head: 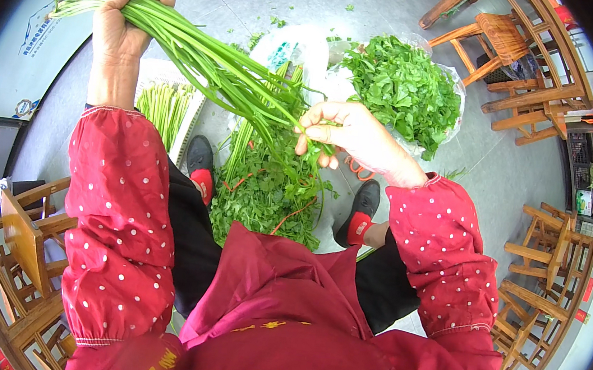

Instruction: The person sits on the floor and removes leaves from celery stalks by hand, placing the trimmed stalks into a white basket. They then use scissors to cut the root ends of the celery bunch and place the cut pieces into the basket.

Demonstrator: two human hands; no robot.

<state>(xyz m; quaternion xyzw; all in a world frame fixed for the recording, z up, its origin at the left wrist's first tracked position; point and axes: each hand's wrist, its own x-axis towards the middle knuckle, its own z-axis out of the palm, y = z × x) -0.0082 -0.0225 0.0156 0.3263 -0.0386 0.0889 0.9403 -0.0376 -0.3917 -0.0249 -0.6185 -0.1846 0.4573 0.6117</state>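
Observation:
My left hand (124,20) is closed around a thick bunch of celery (201,56), raised at the upper left with its root ends pointing left. The thin stalk tips reach across to my right hand (353,137), whose thumb and fingers pinch a stem near its leaves. Below, between my feet, lies a heap of leafy celery (268,198) with orange-red ties among it. Trimmed stalks (163,111) fill a white basket (190,125) under my left forearm. Beyond my right hand, plucked leaves (401,93) are piled on a clear plastic bag (460,83).
Orange-handled scissors (360,170) lie on the floor by my right shoe (364,200). A white plastic bag (295,44) sits ahead. Wooden stools (506,42) stand at the right, and wooden chairs (25,243) at the left. A white appliance (11,63) bearing writing borders the upper left.

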